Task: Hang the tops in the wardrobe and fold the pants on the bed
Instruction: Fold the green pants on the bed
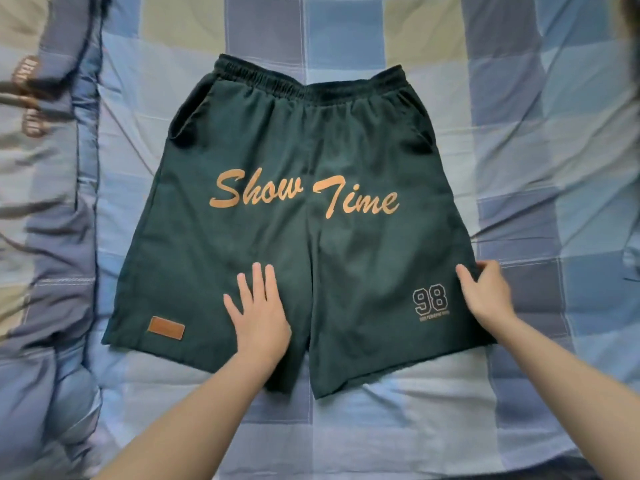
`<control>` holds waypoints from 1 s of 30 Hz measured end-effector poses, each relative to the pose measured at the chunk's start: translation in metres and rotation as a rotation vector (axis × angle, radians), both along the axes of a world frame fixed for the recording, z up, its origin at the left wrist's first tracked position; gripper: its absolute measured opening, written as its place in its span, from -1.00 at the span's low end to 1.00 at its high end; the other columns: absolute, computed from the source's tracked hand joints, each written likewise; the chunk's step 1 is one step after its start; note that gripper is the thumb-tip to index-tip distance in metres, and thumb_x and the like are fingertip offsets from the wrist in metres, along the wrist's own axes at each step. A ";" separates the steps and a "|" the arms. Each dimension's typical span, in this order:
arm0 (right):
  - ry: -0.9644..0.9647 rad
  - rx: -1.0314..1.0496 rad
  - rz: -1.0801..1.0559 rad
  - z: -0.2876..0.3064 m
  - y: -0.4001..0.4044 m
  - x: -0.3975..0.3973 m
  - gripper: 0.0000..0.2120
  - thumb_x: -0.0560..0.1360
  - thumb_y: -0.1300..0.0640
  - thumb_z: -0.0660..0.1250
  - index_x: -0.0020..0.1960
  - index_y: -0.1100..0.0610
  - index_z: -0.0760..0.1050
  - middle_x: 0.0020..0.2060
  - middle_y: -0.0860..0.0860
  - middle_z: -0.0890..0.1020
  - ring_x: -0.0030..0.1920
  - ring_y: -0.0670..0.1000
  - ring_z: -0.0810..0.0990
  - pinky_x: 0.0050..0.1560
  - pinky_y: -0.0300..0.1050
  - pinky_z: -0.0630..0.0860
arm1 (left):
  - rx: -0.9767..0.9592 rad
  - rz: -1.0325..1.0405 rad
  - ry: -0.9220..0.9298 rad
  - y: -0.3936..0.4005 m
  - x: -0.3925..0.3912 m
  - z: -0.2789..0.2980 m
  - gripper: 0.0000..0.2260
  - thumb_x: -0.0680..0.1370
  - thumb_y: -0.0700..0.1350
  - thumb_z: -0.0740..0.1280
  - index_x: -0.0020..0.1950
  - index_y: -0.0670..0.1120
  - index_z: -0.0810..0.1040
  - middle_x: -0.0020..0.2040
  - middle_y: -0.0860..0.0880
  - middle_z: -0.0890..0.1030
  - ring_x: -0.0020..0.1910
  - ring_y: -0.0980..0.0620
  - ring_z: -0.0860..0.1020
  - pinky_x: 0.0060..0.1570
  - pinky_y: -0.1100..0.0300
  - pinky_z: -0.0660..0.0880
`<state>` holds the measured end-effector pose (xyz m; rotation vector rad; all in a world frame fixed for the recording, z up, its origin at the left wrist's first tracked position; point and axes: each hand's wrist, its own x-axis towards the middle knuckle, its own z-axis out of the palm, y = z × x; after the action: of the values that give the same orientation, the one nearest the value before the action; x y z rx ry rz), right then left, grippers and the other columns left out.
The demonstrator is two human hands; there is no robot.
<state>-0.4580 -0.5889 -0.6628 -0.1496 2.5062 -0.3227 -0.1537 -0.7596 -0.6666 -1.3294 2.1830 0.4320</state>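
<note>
The right hand (488, 296) pinches the leg's outer hem of the green shorts (304, 220), hiding that edge; the left hand (258, 313) presses flat, fingers spread, on the bed (536, 133).

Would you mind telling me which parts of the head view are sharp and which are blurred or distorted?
In the head view, the green shorts and both hands, left hand and right hand, are fairly sharp under soft, even light; the folded quilt at the left edge is smeared by blur, and the checked bedsheet lines bow outward near the corners.
</note>
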 end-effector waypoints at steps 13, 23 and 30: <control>-0.107 -0.094 0.051 0.005 0.075 -0.029 -0.83 0.50 0.16 0.40 -0.01 0.25 0.53 -0.09 0.19 0.64 -0.03 0.18 0.57 -0.04 -0.04 0.44 | 0.178 -0.394 -0.039 0.049 -0.076 0.014 -0.43 0.59 0.02 0.16 0.57 -0.02 0.10 0.61 -0.04 -0.02 0.55 -0.27 -0.13 0.38 -0.40 -0.24; -0.676 -0.370 0.722 0.098 0.005 0.052 -0.62 0.43 0.26 0.40 0.09 -0.16 0.48 -0.17 -0.22 0.59 -0.12 -0.17 0.55 -0.15 -0.29 0.51 | 0.813 0.867 0.575 0.062 -0.170 0.059 -0.79 0.47 0.02 0.41 -0.11 -0.13 0.59 -0.09 -0.11 0.68 -0.05 -0.11 0.63 -0.12 0.16 0.53; -0.215 -0.407 0.151 0.063 -0.121 -0.030 -0.82 0.55 0.17 0.22 0.09 0.22 0.50 -0.19 0.09 0.57 -0.23 0.10 0.58 -0.13 0.04 0.60 | 0.614 0.548 0.566 0.064 -0.145 0.053 -0.91 0.57 -0.18 0.27 -0.04 -0.15 0.56 -0.15 -0.03 0.60 -0.10 -0.07 0.56 -0.16 0.19 0.45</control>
<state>-0.4878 -0.7097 -0.5999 -0.4392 2.1762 -0.7422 -0.2987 -0.6953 -0.6132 -1.5264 1.7761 1.7074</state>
